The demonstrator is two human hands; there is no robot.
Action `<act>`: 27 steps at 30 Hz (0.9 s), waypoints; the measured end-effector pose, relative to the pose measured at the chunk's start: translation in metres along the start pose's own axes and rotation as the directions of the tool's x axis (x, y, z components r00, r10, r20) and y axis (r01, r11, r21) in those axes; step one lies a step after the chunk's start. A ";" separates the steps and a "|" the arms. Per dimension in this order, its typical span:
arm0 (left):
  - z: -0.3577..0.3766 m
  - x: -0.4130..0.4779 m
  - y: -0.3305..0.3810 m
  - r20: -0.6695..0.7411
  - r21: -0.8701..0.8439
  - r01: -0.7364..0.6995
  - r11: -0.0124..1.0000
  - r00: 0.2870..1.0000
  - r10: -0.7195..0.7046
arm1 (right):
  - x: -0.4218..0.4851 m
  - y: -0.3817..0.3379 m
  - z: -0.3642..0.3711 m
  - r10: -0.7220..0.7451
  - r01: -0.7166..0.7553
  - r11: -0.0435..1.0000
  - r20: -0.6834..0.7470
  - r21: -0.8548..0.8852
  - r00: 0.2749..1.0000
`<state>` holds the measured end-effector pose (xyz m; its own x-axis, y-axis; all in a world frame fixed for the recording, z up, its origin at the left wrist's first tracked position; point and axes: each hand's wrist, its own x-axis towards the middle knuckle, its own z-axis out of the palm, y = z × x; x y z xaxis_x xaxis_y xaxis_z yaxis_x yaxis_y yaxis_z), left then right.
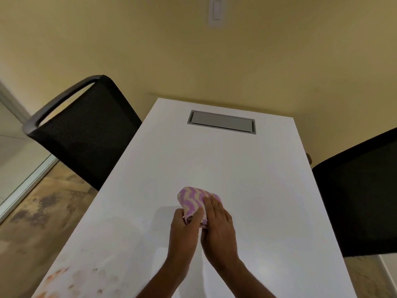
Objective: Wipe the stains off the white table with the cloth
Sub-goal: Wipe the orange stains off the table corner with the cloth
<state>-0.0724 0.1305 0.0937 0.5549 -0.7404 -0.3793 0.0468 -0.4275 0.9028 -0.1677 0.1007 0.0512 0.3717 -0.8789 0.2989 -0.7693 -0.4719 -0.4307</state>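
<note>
Fingers: the fingers of the left hand are curling around the near edge of the cloth, pinching a fold of it; the fingers of the right hand are lying flat and together, pressing down on the cloth's right half.
Cloth: a small folded cloth with a purple and cream wave pattern is sitting on the table, near the middle of its width, partly covered by both hands.
Hands: both are reaching forward from the bottom edge of the view, side by side and almost touching, with bare forearms.
Stains: orange-brown marks are showing on the near left corner of the table, well apart from the cloth; they are blurred, so their outlines are hard to tell.
Table: a long white top is running away from the viewer toward a yellow wall.
Hatch: a grey rectangular cover is sitting flush in the far end of the table.
Chairs: a black mesh chair is standing at the left side; a second black chair is standing at the right side.
Wall plate: a white switch plate is hanging on the wall above the table's far end.
</note>
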 end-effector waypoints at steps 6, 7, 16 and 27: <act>-0.037 -0.048 -0.023 -0.010 0.067 -0.030 0.997 0.999 0.030 | -0.038 -0.016 -0.019 -0.026 0.022 0.998 0.078 0.060 0.997; -0.045 -0.058 -0.028 -0.029 0.046 -0.032 0.998 0.999 0.033 | -0.045 -0.018 -0.022 -0.025 0.017 0.997 0.097 0.075 0.995; -0.145 -0.135 -0.117 -0.133 0.573 -0.249 0.780 0.912 0.389 | -0.106 -0.048 -0.037 0.020 -0.052 0.992 0.260 0.117 0.965; -0.271 -0.158 -0.211 -0.212 0.821 -0.059 0.568 0.892 0.398 | -0.154 -0.106 -0.002 0.098 -0.127 0.990 0.348 0.061 0.932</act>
<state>0.0547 0.4782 0.0178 0.6897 -0.7212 0.0641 -0.6879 -0.6251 0.3688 -0.1442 0.2864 0.0526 0.4521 -0.8900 -0.0595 -0.7768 -0.3601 -0.5166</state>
